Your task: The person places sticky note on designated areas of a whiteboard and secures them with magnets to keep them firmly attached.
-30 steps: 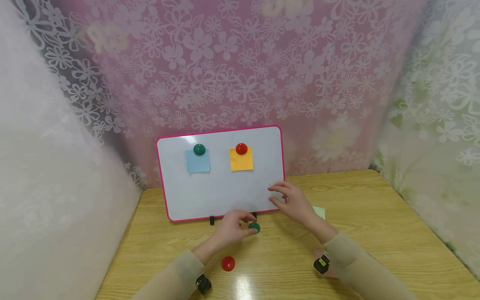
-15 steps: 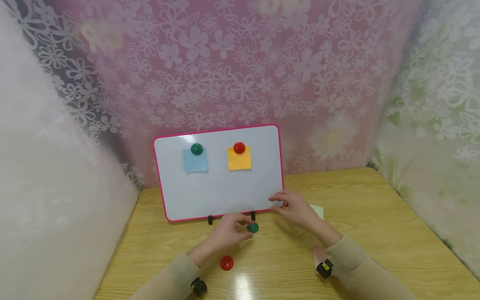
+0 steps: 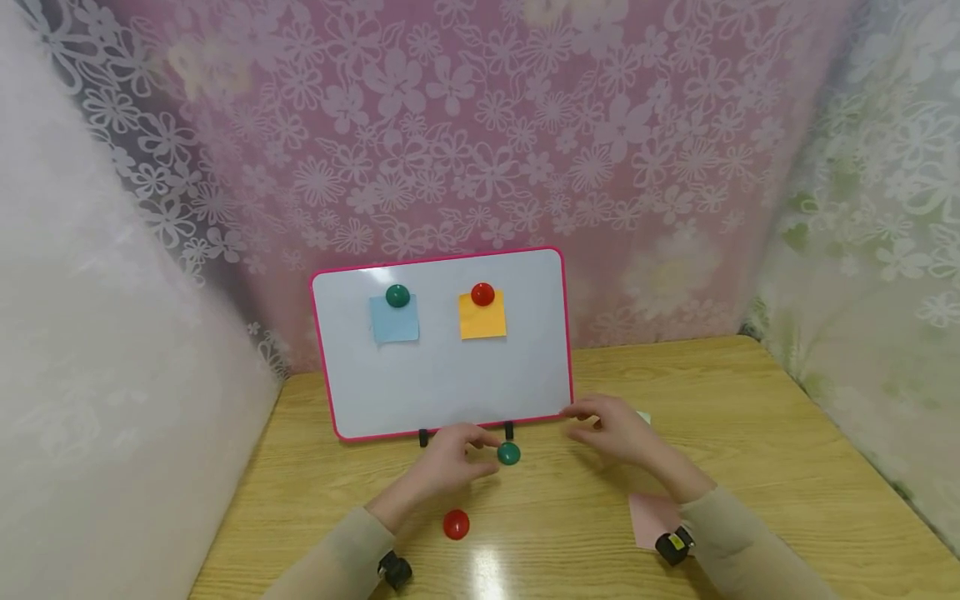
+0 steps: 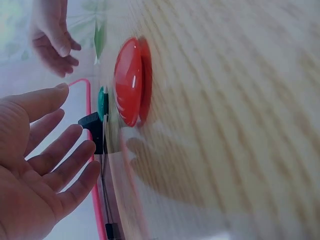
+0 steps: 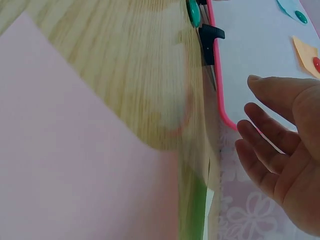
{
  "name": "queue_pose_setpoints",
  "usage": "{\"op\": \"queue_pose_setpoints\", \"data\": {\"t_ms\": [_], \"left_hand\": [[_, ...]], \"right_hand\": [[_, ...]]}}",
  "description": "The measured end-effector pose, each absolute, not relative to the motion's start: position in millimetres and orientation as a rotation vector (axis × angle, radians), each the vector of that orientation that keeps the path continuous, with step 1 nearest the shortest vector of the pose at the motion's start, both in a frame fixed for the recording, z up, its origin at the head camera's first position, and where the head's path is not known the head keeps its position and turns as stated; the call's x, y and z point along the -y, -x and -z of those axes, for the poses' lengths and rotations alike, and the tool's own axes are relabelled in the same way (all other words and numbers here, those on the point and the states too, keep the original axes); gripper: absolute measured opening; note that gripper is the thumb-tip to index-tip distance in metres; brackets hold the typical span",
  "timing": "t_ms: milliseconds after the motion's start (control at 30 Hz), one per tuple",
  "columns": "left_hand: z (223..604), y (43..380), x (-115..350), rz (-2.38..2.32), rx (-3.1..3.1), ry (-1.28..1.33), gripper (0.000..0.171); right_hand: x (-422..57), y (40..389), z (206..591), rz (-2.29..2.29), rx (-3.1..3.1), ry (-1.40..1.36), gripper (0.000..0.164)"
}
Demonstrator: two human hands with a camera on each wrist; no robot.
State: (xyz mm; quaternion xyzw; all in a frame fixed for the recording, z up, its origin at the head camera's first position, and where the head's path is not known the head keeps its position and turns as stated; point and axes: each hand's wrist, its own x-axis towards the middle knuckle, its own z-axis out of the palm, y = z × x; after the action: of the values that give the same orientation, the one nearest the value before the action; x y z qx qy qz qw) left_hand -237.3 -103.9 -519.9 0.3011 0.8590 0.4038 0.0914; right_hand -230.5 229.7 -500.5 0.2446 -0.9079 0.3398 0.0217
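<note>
My left hand (image 3: pixel 448 461) hovers over the table with thumb and fingers apart, its fingertips close beside a green round magnet (image 3: pixel 508 453). Nothing lies between those fingers in the left wrist view. A red round magnet (image 3: pixel 456 525) lies nearer the front, right of my left wrist. By the lower right corner of the whiteboard (image 3: pixel 435 383) is my right hand (image 3: pixel 611 429), holding nothing, fingers loosely spread. Partly hidden behind it is a pale green sticky note (image 3: pixel 644 416). A pink sticky note (image 3: pixel 651 521) lies partly under my right wrist.
The pink-framed whiteboard leans on black stand feet (image 3: pixel 509 431). On it a green magnet (image 3: pixel 397 296) holds a blue note (image 3: pixel 394 321), and a red magnet (image 3: pixel 482 294) holds an orange note (image 3: pixel 482 317). A floral curtain (image 3: pixel 465 150) hangs behind the table (image 3: pixel 750 450).
My right hand has moved down and to the right, from in front of the whiteboard to its lower corner. My left hand has let go of the green magnet and drawn slightly left.
</note>
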Motion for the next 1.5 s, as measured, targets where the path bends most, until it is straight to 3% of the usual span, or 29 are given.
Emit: {"op": "queue_pose_setpoints", "data": {"t_ms": [933, 1500], "left_hand": [[519.2, 238.8, 85.4, -0.905, -2.699, -0.894, 0.041], [521.1, 235.9, 72.3, -0.724, -2.86, -0.913, 0.031]], "right_hand": [[-281.9, 221.0, 509.5, -1.004, 2.875, -0.581, 0.034], [-316.3, 225.8, 513.0, -0.969, 2.926, -0.283, 0.041]]}}
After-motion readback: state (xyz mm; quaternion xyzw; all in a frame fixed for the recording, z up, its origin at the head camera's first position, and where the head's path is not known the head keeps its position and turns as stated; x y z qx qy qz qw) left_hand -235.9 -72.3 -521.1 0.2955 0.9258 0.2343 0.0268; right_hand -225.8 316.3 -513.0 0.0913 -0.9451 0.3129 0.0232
